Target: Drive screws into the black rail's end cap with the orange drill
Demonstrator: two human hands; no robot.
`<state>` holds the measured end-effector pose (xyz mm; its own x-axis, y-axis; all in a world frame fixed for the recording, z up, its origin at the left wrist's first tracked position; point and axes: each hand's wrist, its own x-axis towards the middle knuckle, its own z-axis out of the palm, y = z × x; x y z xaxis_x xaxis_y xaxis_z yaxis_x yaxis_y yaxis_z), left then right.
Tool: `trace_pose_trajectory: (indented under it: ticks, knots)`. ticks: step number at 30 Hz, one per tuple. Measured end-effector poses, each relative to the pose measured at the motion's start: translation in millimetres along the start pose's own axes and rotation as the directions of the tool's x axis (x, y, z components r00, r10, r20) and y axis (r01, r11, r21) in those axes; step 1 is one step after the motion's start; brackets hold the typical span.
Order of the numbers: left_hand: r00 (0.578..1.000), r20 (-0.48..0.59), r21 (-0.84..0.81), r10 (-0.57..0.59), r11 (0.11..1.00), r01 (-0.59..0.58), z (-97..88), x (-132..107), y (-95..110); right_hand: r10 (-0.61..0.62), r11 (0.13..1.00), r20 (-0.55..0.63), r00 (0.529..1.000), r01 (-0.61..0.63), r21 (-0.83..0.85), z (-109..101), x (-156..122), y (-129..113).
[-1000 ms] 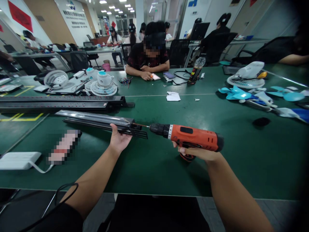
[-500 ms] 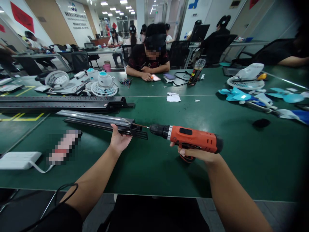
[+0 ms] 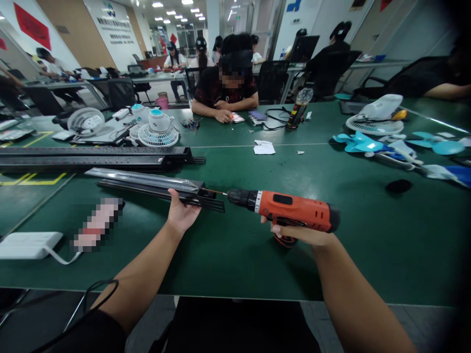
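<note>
Ceiling lights (image 3: 157, 5) glow overhead; a lettered white wall panel (image 3: 114, 27) adjoins tan cladding (image 3: 69, 24); black mesh office chairs (image 3: 273, 78) stand beside long grey desks (image 3: 83, 83); the floor (image 3: 419, 318) is grey.

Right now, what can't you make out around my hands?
All in the head view:
- Left hand: fingers mostly hidden by the rail.
- Drill: grip mostly covered by the right hand.
- Bit: tip too small to tell whether it sits inside the rail.
- Phone: screen pixelated.
- Far rails: far ends cut off by the left edge.
</note>
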<state>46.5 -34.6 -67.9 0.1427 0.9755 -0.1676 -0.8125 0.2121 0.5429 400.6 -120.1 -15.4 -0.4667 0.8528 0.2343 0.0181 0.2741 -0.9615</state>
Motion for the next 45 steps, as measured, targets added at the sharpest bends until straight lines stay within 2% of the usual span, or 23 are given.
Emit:
trace_pose_trajectory:
  ticks: [10,15,21,27,45]
  knots:
    - [0.998,0.055,-0.006,-0.019,1.0,0.019,-5.3,1.3,0.5,-0.085,0.995,-0.002,0.996,0.085,-0.048,3.5,0.6,-2.8]
    - [0.998,0.065,-0.013,-0.017,1.0,0.018,-5.8,1.1,0.5,-0.123,0.988,-0.04,0.992,0.119,-0.094,7.9,1.0,-4.2]
    - [0.996,0.079,-0.004,-0.034,0.999,0.035,-7.0,1.4,1.1,-0.079,0.996,-0.065,0.995,0.077,-0.036,12.1,2.2,-6.4]
    - [1.0,0.011,0.015,0.012,1.0,-0.012,-2.2,-0.7,-0.4,-0.095,0.995,-0.047,0.994,0.093,-0.035,13.0,3.7,-10.3]
    - [0.999,0.041,-0.026,-0.016,1.0,0.017,-3.3,-0.1,-0.5,-0.054,0.998,-0.045,0.998,0.052,-0.04,12.1,0.7,-7.9]
